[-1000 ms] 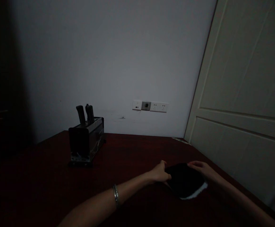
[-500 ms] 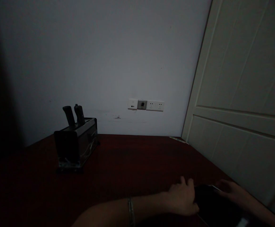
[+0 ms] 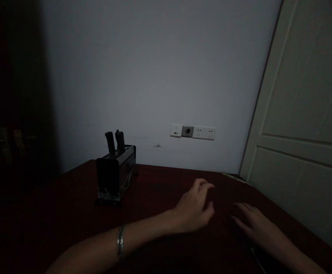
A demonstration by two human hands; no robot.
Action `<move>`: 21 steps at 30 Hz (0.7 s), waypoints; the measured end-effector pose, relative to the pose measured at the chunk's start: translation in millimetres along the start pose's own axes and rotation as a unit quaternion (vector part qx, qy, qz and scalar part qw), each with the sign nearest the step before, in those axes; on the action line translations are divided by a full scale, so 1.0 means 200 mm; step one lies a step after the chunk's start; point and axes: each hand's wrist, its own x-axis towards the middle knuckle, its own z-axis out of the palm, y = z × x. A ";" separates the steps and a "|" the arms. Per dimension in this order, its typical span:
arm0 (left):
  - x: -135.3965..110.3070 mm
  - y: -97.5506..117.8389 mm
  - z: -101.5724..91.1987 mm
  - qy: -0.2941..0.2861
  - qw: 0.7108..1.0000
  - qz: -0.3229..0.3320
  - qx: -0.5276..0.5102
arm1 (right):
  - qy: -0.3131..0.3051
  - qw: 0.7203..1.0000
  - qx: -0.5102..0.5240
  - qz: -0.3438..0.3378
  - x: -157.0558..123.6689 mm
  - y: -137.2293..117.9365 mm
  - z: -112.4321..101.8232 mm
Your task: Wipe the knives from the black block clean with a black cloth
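My left hand [image 3: 193, 208], a silver bracelet [image 3: 120, 243] on its wrist, is raised over the dark red table [image 3: 154, 179]. Its fingers are apart and curved, with nothing between them. To its right, my right hand [image 3: 257, 225] reaches forward with fingers stretched out, and it holds nothing that I can see. Beneath the right forearm shows a thin pale edge [image 3: 257, 260] of a dark thing, mostly hidden and too dark to name. Left of both hands stands a black and silver holder [image 3: 117, 177] with black-handled tools, likely knives, upright in its top.
Behind the table a pale wall carries a row of sockets and switches [image 3: 193, 131]. A white panelled door or cabinet front [image 3: 297, 163] bounds the right side. At the table's back right corner lies a thin patterned strip [image 3: 236, 178]. The far left is very dark.
Both hands have come off the dark flat thing at lower right. My left hand has moved up and left, its fingers now spread. The view has turned a little left.
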 end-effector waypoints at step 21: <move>-0.56 -0.85 -1.49 0.456 0.844 -0.283 -0.013 | -0.092 0.821 0.559 -0.073 0.85 -1.71 0.54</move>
